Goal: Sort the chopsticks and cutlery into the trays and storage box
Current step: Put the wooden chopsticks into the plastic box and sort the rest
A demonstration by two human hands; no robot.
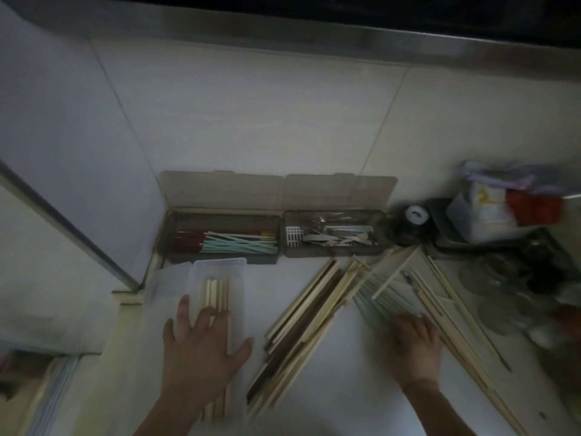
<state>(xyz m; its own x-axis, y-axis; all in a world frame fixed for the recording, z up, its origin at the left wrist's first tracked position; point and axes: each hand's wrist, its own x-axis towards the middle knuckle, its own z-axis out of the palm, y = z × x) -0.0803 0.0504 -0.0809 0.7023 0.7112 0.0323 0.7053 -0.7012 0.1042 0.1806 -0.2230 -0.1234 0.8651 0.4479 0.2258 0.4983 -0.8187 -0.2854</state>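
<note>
dim white counter (pixel 314 401), tiled wall (pixel 251 121)

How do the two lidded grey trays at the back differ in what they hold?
The left tray holds chopsticks only, dark red ones and pale green ones, lying mostly lengthwise. The right tray holds mixed cutlery, metal and pale pieces in a jumble, with a small white slotted insert at its left end. The left tray sits in the wall corner; the right one stands beside it. Both are grey, with lids open against the wall.
</note>
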